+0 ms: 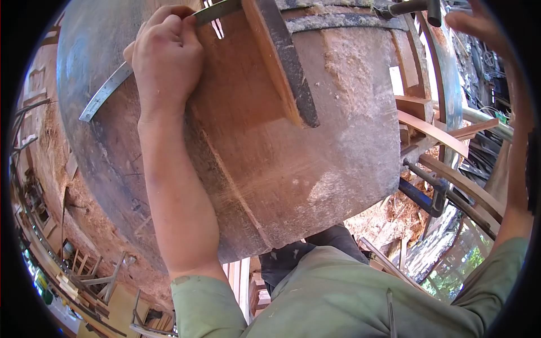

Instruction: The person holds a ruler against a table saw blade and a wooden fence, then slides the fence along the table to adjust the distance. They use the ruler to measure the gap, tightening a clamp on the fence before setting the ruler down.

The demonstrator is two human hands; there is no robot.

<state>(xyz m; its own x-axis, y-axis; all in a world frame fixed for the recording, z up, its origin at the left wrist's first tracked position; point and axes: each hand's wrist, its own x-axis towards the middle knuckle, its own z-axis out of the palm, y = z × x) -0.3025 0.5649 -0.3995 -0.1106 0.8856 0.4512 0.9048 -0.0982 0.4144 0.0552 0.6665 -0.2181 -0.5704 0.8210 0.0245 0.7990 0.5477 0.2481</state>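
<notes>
Timber slab [315, 146], broad and rough-faced, fills the view beneath and between both hands, with sawdust caked over the part toward the right hand. A wooden batten [282, 62] with a dark edge lies across the slab just beside the left hand, on its inner side. Curved wooden pieces [434, 132] are stacked below the right hand, beyond the slab's edge.

Left hand [166, 56]: fingers curled together and pinched down on a metal rule [104, 93], pressing it against the slab face. The rule runs out from both sides of the hand.

Right hand [479, 25]: fingers spread apart, holding nothing, raised close to a dark pipe clamp [414, 7].

Assessment: the rule appears set and pinned in position. Neither hand carries a marking tool, and no fresh line is discernible along the rule. The measuring seems in hand; any marking or cutting looks not yet done.
</notes>
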